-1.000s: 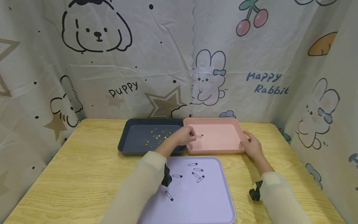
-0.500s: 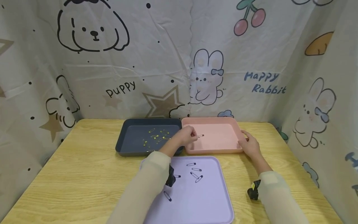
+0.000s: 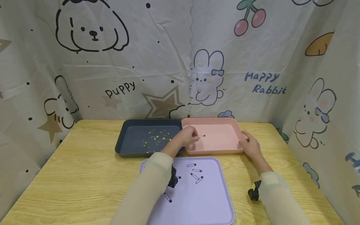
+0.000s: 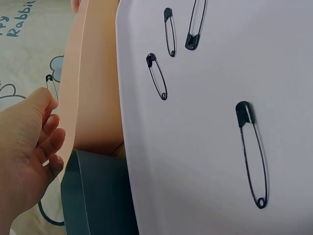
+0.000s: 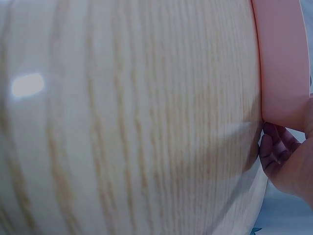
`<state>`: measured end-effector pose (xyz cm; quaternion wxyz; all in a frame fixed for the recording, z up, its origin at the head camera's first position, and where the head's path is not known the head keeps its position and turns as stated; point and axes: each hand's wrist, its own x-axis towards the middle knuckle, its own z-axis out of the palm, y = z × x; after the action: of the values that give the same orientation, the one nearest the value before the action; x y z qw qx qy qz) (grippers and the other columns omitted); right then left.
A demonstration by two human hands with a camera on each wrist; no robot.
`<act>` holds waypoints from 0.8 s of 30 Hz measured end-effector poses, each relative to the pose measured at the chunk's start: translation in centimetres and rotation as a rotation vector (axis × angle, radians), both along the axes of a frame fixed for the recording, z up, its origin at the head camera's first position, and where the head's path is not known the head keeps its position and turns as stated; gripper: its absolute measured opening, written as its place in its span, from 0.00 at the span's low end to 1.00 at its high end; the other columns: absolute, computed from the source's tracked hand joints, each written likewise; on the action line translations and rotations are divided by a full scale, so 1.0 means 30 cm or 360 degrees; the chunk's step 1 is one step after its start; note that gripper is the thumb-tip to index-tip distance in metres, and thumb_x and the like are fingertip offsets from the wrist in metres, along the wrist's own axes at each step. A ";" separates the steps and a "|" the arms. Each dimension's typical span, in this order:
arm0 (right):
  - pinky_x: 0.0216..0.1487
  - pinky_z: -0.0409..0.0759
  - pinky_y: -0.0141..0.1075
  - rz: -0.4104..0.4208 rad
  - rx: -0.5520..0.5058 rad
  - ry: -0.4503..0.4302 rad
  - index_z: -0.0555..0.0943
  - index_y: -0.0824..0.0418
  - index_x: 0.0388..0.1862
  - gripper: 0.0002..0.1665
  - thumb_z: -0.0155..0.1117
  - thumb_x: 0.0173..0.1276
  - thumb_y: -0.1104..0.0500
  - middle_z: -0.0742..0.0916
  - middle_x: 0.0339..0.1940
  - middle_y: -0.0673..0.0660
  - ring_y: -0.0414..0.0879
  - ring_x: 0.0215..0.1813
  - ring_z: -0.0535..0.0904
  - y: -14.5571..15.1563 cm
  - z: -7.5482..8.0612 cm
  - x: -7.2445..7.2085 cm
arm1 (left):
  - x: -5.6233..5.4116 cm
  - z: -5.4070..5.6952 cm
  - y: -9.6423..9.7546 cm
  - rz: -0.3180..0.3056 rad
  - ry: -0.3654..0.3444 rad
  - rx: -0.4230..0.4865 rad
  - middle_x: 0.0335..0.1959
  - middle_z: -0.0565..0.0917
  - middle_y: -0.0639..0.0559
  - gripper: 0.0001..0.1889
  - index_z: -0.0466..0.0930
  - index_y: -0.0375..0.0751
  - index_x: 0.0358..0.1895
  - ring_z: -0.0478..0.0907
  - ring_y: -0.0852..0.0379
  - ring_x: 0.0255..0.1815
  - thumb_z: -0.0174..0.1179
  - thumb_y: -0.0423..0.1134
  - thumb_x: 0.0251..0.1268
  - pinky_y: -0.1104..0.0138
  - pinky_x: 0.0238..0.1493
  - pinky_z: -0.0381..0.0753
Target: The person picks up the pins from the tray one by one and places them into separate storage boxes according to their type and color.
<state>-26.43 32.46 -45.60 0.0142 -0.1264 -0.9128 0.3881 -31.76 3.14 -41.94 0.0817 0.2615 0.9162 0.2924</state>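
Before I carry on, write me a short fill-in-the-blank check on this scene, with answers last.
1. The left hand pinches a safety pin whose cap is coloured ____.
2. In the head view, the right hand holds the pink tray at its ____ end.
3. There, the blue tray stands to the ____ of the pink tray.

Answers: black; right; left.

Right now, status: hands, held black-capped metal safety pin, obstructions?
Left hand pinches pin over pink rectangular tray. Right hand grips tray's right side. No obstruction visible.
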 end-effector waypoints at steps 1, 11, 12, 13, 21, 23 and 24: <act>0.62 0.67 0.54 -0.0002 0.0000 -0.0001 0.55 0.59 0.74 0.34 0.49 0.70 0.58 0.69 0.63 0.74 0.63 0.60 0.67 0.002 -0.001 -0.001 | -0.002 -0.003 0.003 -0.0003 0.0006 0.0007 0.26 0.77 0.53 0.05 0.80 0.36 0.31 0.70 0.61 0.28 0.57 0.34 0.58 0.74 0.30 0.69; 0.59 0.69 0.52 0.0024 0.0028 0.0042 0.56 0.59 0.73 0.34 0.49 0.69 0.58 0.71 0.62 0.73 0.62 0.58 0.69 0.004 -0.005 -0.001 | -0.008 -0.017 0.008 0.0093 -0.0023 0.0038 0.36 0.77 0.50 0.07 0.79 0.37 0.40 0.71 0.58 0.37 0.55 0.36 0.63 0.68 0.43 0.73; 0.59 0.69 0.53 0.0027 0.0031 0.0043 0.56 0.60 0.73 0.34 0.49 0.70 0.58 0.70 0.62 0.73 0.62 0.58 0.68 0.004 -0.004 0.000 | -0.007 -0.015 0.005 0.0097 -0.0022 0.0033 0.37 0.77 0.49 0.08 0.79 0.37 0.41 0.71 0.57 0.38 0.55 0.36 0.64 0.67 0.44 0.73; 0.59 0.69 0.53 0.0025 0.0027 0.0046 0.56 0.60 0.73 0.34 0.49 0.70 0.58 0.70 0.62 0.74 0.62 0.59 0.68 0.001 -0.002 0.002 | -0.007 -0.014 0.002 0.0101 -0.0024 0.0034 0.38 0.77 0.49 0.09 0.79 0.37 0.43 0.72 0.57 0.39 0.55 0.36 0.64 0.66 0.45 0.73; 0.61 0.68 0.55 0.0022 0.0032 0.0042 0.55 0.61 0.73 0.34 0.48 0.70 0.59 0.69 0.63 0.74 0.64 0.61 0.67 -0.003 0.002 0.002 | 0.000 0.008 -0.025 0.0070 0.0001 0.0049 0.40 0.79 0.46 0.11 0.79 0.37 0.47 0.74 0.54 0.40 0.55 0.36 0.63 0.63 0.47 0.74; 0.62 0.67 0.55 0.0015 0.0029 0.0030 0.55 0.60 0.73 0.34 0.48 0.70 0.58 0.69 0.64 0.74 0.64 0.62 0.67 -0.003 0.000 0.001 | 0.005 0.014 -0.032 0.0058 0.0008 0.0050 0.40 0.79 0.46 0.11 0.79 0.38 0.47 0.74 0.53 0.40 0.55 0.36 0.63 0.62 0.47 0.74; 0.63 0.66 0.55 0.0013 0.0027 0.0026 0.55 0.60 0.73 0.34 0.48 0.70 0.58 0.68 0.64 0.74 0.65 0.62 0.66 -0.002 -0.002 0.001 | 0.007 0.015 -0.035 0.0053 0.0013 0.0051 0.40 0.79 0.46 0.11 0.79 0.38 0.46 0.74 0.53 0.40 0.55 0.36 0.63 0.62 0.47 0.74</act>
<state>-26.39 32.40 -45.65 0.0211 -0.1193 -0.9164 0.3814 -31.54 2.09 -41.48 0.0689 0.2487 0.9159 0.3075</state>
